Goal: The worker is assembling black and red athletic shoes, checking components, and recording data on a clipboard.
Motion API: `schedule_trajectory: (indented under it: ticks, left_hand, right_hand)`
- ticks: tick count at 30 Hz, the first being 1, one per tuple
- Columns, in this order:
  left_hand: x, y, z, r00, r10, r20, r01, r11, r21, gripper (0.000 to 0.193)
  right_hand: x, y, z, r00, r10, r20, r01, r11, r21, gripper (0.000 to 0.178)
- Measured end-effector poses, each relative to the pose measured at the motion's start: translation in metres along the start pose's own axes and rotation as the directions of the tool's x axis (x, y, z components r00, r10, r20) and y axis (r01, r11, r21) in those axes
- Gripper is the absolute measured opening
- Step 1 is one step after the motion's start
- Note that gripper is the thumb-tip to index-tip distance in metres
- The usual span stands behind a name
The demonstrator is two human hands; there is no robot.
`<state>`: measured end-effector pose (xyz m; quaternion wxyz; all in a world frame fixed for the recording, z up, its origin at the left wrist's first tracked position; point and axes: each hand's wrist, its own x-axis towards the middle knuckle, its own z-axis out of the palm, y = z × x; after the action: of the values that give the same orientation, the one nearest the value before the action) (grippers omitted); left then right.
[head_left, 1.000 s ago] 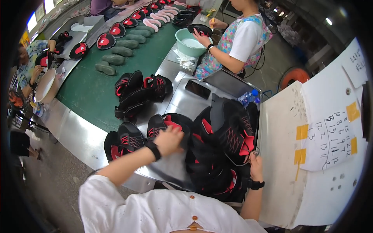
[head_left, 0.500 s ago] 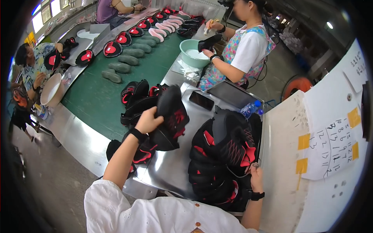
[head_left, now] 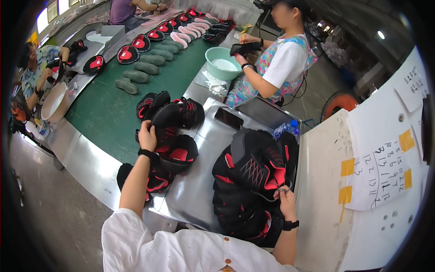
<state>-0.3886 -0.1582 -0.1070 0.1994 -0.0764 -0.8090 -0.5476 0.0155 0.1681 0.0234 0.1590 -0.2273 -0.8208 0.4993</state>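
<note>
My left hand (head_left: 147, 137) pinches the toe edge of a black shoe upper with red lacing (head_left: 168, 116), over a loose heap of similar uppers. One upper in that heap, with a red lining (head_left: 180, 153), lies just right of my wrist. On the right, a stack of black and red shoe uppers (head_left: 233, 199) stands on the metal table. My right hand (head_left: 286, 203) is closed on a thin dark cord (head_left: 267, 198) beside the red opening of the top upper (head_left: 253, 158).
Dark soles (head_left: 146, 66), pink insoles (head_left: 183, 39) and red-black pieces (head_left: 128, 54) line a green belt (head_left: 102, 106). A phone (head_left: 229, 119) and bottle (head_left: 286, 130) lie near the stack. A co-worker (head_left: 290, 59) brushes a shoe by a green basin (head_left: 223, 63). A white board (head_left: 331, 181) stands right.
My left hand has carried the upper left and away onto the heap. My right hand stays by the stack, its fingers now raised with the cord. The co-worker at left has lowered a red-black piece.
</note>
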Motion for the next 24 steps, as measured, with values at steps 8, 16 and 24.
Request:
schedule_trajectory:
  ticks: [8, 16, 24]
  left_hand:
    - [0.005, 0.026, -0.029, 0.978, -0.042, 0.205, -0.027, 0.947, 0.322, 0.044]
    - [-0.093, 0.077, -0.013, 0.413, 0.441, 0.797, -0.704, 0.709, -0.027, 0.054]
    - [-0.080, 0.073, -0.013, 0.483, 0.219, 0.848, -0.669, 0.716, 0.197, 0.055]
  right_hand:
    - [-0.002, 0.006, 0.007, 0.997, 0.030, -0.070, -0.022, 0.993, 0.113, 0.028]
    - [0.002, 0.001, 0.008, 0.996, 0.034, -0.082, -0.020, 0.985, 0.169, 0.034]
    - [-0.002, -0.005, 0.012, 0.999, -0.003, -0.032, 0.009, 0.984, 0.180, 0.031]
